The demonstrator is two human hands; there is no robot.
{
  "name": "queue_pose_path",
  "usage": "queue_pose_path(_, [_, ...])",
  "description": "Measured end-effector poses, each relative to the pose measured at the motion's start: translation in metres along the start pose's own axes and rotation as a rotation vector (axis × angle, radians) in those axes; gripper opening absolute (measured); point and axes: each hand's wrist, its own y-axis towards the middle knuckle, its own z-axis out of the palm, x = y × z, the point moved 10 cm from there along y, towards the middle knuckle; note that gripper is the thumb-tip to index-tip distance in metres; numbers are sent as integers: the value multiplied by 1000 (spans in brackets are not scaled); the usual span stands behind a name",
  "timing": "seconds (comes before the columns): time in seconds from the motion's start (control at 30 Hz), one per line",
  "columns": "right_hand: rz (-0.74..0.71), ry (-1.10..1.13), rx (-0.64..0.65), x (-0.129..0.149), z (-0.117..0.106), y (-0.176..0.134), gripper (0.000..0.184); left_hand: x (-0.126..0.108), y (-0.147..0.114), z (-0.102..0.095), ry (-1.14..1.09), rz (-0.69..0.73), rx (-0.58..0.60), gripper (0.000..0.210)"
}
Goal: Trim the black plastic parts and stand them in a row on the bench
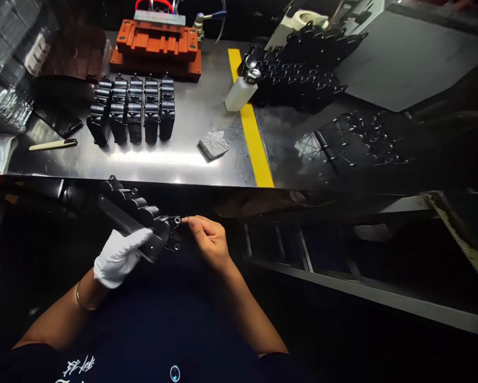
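Observation:
My left hand, in a white glove, is wrapped round a black molded plastic part with rounded humps along one side and small ring-shaped lugs. The part is held tilted in front of the bench edge, its upper end toward the left. My bare right hand is closed in a pinch at the lower right end of the part. Its fingertips are beside one ring lug; whether they touch it I cannot tell. A tiny dark sliver shows at the fingertips, too small to name.
On the metal bench stand several similar black parts in a row, an orange fixture behind them. A folded white cloth, a pen, a white bottle, yellow tape and piled black parts lie around.

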Motion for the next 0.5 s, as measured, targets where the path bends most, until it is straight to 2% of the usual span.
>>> queue_pose_path(0.07, [-78, 21, 119, 26, 9, -7, 32, -11, 5, -7, 45, 123, -50, 60])
queue_pose_path(0.17, [-141, 11, 198, 49, 16, -12, 29, -16, 9, -10, 117, 205, -79, 65])
queue_pose_path(0.33, [-150, -11, 220, 50, 19, -8, 29, -19, 5, -11, 210, 238, -124, 67])
queue_pose_path(0.5, [-181, -4, 213, 51, 18, -8, 30, -19, 4, -13, 274, 201, -151, 53])
